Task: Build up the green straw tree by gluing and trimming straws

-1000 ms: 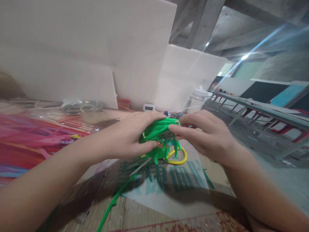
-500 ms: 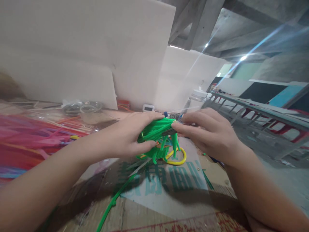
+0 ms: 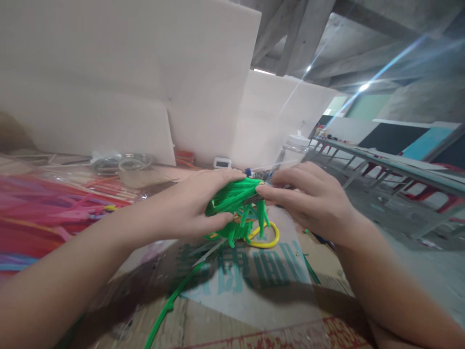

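Observation:
A green pipe-cleaner bundle (image 3: 236,194), made of many fuzzy strands laid side by side, is raised above the table with short green ends hanging below. My left hand (image 3: 198,198) is closed round its left side, thumb below and fingers over the top. At the right end, the thumb and forefinger of my right hand (image 3: 308,194) pinch the bundle; its other fingers are curled. Under it lie scissors with a yellow handle (image 3: 275,237), their blades (image 3: 210,253) pointing toward the lower left. A loose green pipe cleaner (image 3: 169,305) runs toward the front edge.
Pink, red and purple pipe cleaners (image 3: 47,213) are heaped at the left. Behind stand rolls of clear tape (image 3: 132,162), a small white timer (image 3: 222,163) and a white-lidded clear jar (image 3: 296,148). A printed sheet (image 3: 254,291) covers the wooden tabletop. White boards (image 3: 203,77) rise behind.
Both hands keep the same hold on the green bundle, with hardly any movement. The whole view has shifted very slightly.

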`<action>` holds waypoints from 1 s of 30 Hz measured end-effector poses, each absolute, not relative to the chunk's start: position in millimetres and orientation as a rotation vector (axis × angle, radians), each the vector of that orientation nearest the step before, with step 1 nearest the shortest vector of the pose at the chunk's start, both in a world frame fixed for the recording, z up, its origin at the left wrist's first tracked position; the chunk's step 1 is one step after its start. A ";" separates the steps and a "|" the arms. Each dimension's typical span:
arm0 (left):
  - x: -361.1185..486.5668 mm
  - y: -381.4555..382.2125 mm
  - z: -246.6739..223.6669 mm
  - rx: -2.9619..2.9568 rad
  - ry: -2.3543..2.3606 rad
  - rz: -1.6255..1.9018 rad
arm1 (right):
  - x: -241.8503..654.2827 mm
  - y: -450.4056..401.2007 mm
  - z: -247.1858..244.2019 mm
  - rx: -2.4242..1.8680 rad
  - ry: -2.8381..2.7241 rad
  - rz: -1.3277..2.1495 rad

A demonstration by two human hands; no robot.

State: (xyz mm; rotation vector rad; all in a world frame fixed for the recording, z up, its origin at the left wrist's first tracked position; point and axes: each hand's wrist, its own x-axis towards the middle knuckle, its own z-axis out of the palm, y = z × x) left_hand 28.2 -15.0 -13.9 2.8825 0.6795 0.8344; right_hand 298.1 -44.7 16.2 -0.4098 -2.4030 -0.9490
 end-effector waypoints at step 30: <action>23.1 -6.4 -11.3 2.789 0.692 0.805 | 293.9 -53.1 19.5 -0.511 -2.316 -0.967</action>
